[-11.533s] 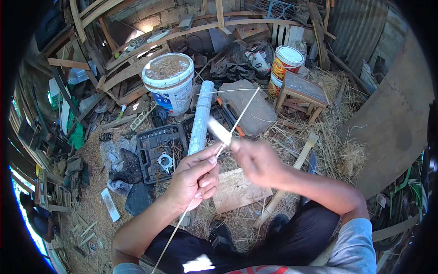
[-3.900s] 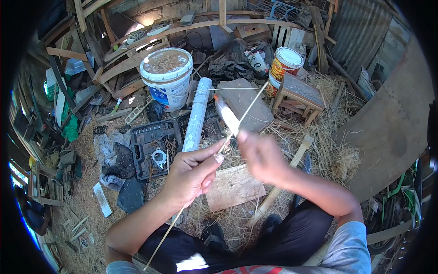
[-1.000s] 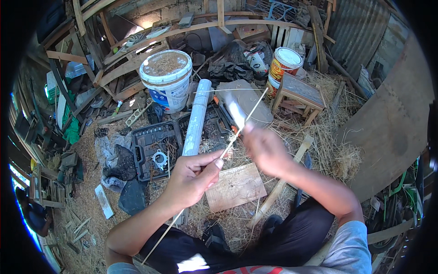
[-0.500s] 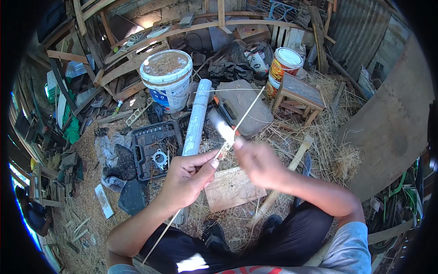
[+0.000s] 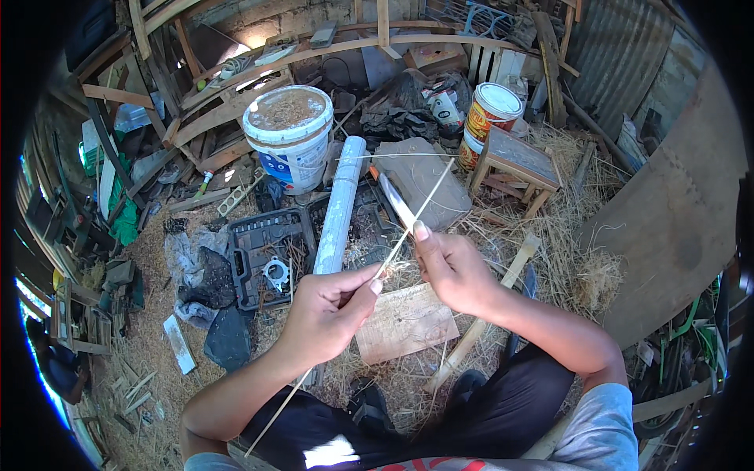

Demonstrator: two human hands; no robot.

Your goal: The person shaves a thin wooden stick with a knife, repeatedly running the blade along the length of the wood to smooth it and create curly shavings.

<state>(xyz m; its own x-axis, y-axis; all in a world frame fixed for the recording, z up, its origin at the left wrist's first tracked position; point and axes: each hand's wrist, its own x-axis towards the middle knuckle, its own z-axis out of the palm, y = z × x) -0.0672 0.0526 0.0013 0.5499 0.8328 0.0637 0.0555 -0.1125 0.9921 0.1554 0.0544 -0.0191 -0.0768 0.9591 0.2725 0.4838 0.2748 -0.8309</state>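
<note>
My left hand (image 5: 323, 315) pinches a thin, pale wooden strip (image 5: 431, 196) between thumb and fingers. The strip slants from the upper right, passes under my left palm and comes out below beside my forearm. My right hand (image 5: 457, 273) is closed around a knife, whose handle its fingers hide. Its bright blade (image 5: 401, 206) points up and away to the left, crossing the strip just ahead of my right thumb. Thin curled shavings (image 5: 402, 271) show between my hands. Below them lies a flat wooden board (image 5: 404, 323), near my feet.
A grey-white pipe (image 5: 341, 208) leans beside an open tool case (image 5: 271, 255). Behind stand a white bucket (image 5: 288, 133), stacked paint cans (image 5: 493, 110) and a small wooden stool (image 5: 514, 161). A wooden slat (image 5: 487, 314) lies right of the board, and shavings litter the ground.
My right hand has shifted slightly right, and its thumb now shows beside the strip. The knife blade, blurred before, is now sharp. My left hand keeps its grip almost unmoved.
</note>
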